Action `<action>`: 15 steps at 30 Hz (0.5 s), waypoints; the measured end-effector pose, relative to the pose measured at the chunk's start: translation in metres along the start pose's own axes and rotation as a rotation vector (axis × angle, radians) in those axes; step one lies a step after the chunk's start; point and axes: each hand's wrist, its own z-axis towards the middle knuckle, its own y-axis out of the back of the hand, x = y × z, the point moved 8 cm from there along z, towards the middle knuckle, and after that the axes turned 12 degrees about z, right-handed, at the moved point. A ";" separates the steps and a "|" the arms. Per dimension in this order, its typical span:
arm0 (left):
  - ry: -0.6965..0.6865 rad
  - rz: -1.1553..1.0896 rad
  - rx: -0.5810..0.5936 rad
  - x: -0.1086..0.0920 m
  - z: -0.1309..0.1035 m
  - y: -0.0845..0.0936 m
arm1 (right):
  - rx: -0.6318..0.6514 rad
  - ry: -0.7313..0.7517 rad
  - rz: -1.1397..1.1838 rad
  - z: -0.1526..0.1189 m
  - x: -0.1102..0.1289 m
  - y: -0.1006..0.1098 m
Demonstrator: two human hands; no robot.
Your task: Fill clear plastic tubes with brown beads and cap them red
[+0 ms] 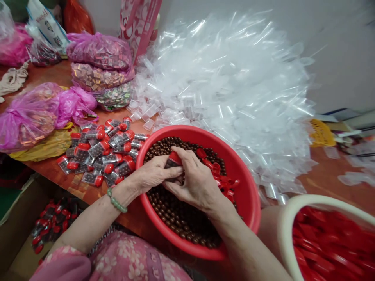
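Over a red basin (pixel 246 183) my two hands meet around a small clear container with a red cap (pixel 175 158). Dark brown beads show through its side. My left hand (pixel 155 171) wraps its fingers around the container from the left. From the right, my right hand (pixel 196 177) grips it near the red cap, with part of the container hidden behind the fingers. Beneath both hands lie many brown beads (pixel 178 224) in the basin. Loose red caps (pixel 225 183) rest on the beads at the basin's right side.
Left of the basin is a pile of filled, red-capped containers (pixel 102 152). Behind it rises a large heap of clear empty containers (pixel 228 78). A cream tub (pixel 285 230) of red caps stands at right. Pink bags (pixel 99 50) sit at back left; a cardboard box (pixel 17 207) stands below.
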 end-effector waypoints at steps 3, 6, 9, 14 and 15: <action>-0.002 -0.011 -0.009 -0.002 -0.001 0.001 | 0.027 -0.066 0.161 0.000 -0.006 0.001; 0.013 -0.015 -0.005 -0.002 0.000 0.001 | -0.008 -0.078 0.157 0.000 -0.008 0.003; 0.036 -0.051 -0.013 -0.001 0.002 0.001 | -0.032 -0.035 0.000 0.001 -0.004 0.003; 0.093 -0.096 0.006 0.006 0.004 0.000 | -0.020 0.107 -0.333 0.005 0.009 0.000; 0.107 -0.103 0.023 0.008 0.004 -0.001 | -0.014 0.130 -0.356 0.006 0.011 0.000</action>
